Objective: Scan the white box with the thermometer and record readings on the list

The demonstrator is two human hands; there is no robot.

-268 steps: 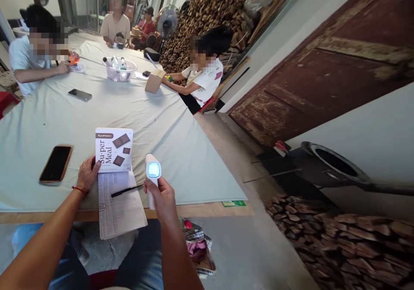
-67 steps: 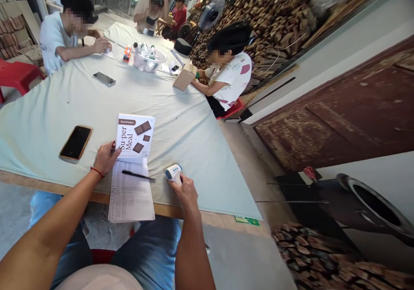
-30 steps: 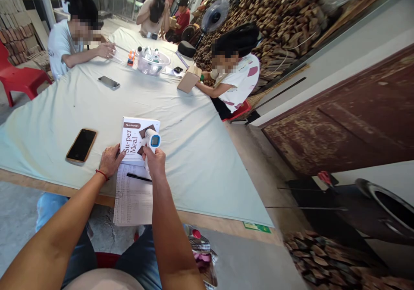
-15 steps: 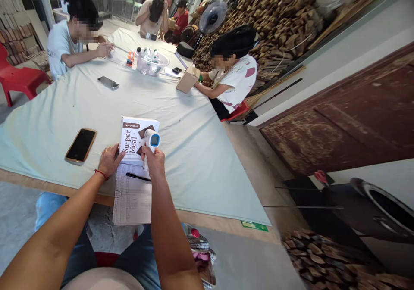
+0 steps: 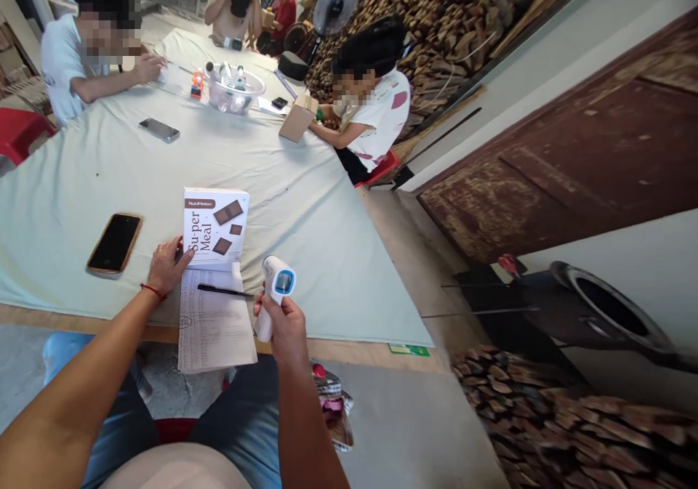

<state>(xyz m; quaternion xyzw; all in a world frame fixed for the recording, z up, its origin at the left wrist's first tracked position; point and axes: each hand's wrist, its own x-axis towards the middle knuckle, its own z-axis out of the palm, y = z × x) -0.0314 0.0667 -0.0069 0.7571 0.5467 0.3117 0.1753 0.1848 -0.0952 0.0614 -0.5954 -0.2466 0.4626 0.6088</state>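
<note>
My right hand (image 5: 284, 322) is wrapped round the handle of a white infrared thermometer (image 5: 279, 280) with a blue-rimmed screen, above the table's near edge. At the lower left corner of a white "Su-per Meal" box (image 5: 221, 216), my left hand (image 5: 168, 265) grips it, thumb on the front. Below the box lies a printed, handwritten sheet (image 5: 212, 329), its lower part hanging over the table edge. A black pen (image 5: 225, 290) rests across the paper, between my two hands. Left of the box, a phone (image 5: 114, 243) in a gold-edged case lies face up.
The table has a pale cloth (image 5: 305, 213). Farther off are a grey phone (image 5: 159, 129), a plastic basket (image 5: 235, 100) of bottles and an orange box (image 5: 197, 84). A person at the right holds a cardboard box (image 5: 298, 117); another sits at the left. Firewood (image 5: 550, 409) lies on the right.
My right hand has moved the thermometer away from the box front, right and toward me. My left hand stays at the box corner. The whole view has shifted, so things appear farther left.
</note>
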